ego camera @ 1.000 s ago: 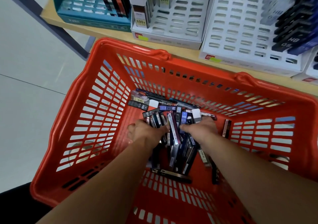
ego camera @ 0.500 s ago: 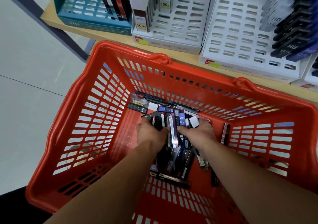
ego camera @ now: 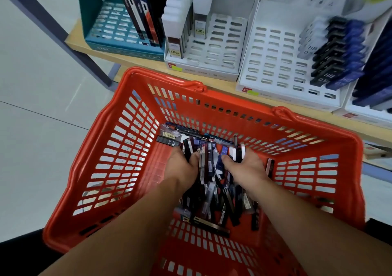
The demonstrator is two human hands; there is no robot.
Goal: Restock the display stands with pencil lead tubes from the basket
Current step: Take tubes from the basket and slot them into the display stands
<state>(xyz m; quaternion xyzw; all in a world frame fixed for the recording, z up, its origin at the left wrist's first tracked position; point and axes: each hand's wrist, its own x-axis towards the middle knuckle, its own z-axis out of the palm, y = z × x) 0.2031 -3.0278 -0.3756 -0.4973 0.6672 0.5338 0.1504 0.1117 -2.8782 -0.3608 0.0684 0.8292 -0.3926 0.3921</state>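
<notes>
An orange plastic basket (ego camera: 118,161) sits below me, its floor covered by a heap of pencil lead tubes (ego camera: 212,182) in black, blue and white. Both hands are down inside it. My left hand (ego camera: 181,166) closes around a bunch of dark tubes on the heap's left side. My right hand (ego camera: 246,167) grips another bunch with white and blue caps on the right. On the wooden shelf beyond stand a teal display stand (ego camera: 110,31), a white display stand (ego camera: 220,44) and a second white display stand (ego camera: 275,63), each slotted and partly filled.
The wooden shelf (ego camera: 146,60) runs behind the basket's far rim, held by a dark metal post (ego camera: 63,35). Pale floor tiles (ego camera: 42,127) lie to the left. Another white stand with dark blue tubes (ego camera: 373,97) stands at the far right.
Both hands have drawn closer together and closed around bunches of tubes, lifting them slightly. The view has tipped upward, showing more of the stands.
</notes>
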